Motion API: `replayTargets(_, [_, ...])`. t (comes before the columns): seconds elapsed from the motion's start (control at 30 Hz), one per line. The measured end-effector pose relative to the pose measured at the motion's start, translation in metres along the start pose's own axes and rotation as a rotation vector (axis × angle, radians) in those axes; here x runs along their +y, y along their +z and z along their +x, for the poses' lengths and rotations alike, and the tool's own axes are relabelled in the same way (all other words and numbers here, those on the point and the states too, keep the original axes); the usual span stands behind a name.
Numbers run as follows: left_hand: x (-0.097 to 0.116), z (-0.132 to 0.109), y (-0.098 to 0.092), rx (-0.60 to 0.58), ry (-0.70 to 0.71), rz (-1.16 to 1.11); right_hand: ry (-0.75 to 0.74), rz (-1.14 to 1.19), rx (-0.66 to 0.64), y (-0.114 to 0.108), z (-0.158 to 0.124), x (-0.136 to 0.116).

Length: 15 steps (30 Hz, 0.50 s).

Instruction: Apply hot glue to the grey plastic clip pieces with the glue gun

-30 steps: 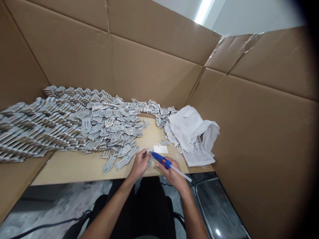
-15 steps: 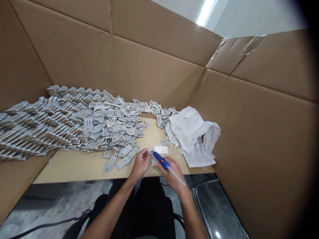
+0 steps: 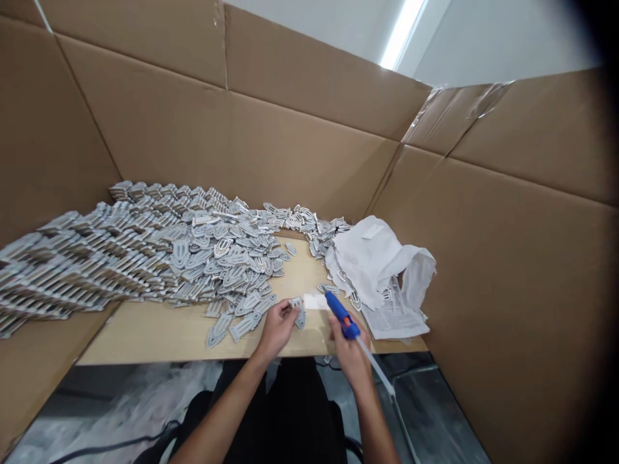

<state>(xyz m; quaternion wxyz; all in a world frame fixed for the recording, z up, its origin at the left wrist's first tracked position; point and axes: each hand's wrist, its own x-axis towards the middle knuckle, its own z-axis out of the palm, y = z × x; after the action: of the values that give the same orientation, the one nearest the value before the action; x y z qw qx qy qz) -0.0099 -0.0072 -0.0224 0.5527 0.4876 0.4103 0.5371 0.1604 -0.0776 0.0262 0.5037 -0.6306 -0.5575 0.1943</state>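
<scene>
Cutout (image 3: 300,316) in left hand (image 3: 276,327), glue gun (image 3: 341,314) in right hand (image 3: 353,351)

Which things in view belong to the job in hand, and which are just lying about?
In the job:
blue glue gun with translucent stick, in the right hand;
grey pointed flat piece, in the left hand;
probably the heaped matching grey pieces.

Likely just lying about:
crumpled white wrapping;
long black cable.
</scene>
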Motion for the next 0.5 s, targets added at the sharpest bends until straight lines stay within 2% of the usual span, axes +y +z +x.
replayTargets(0.07, [0.012, 0.01, -0.006, 0.038, 0.007, 0.021, 0.169, 0.17, -0.042, 0.003, 0.003, 0.016])
replayTargets(0.17, [0.047, 0.037, -0.026, 0.113, 0.061, 0.129, 0.325, 0.459, -0.123, 0.01, 0.009, 0.041])
replayTargets(0.23, [0.079, 0.062, -0.043, 0.175, 0.095, 0.229, 0.348, 0.594, -0.103, 0.013, 0.012, 0.052])
replayTargets(0.33, [0.127, 0.106, -0.068, 0.381, 0.169, 0.365, 0.362, 0.715, -0.092, 0.013, 0.017, 0.057])
replayTargets(0.4, [0.153, 0.135, -0.08, 0.47, 0.169, 0.578, 0.37, 0.742, -0.106, 0.012, 0.018, 0.056])
replayTargets(0.5, [0.177, 0.172, -0.091, 0.477, 0.126, 0.931, 0.366, 0.755, -0.138, 0.01, 0.02, 0.056])
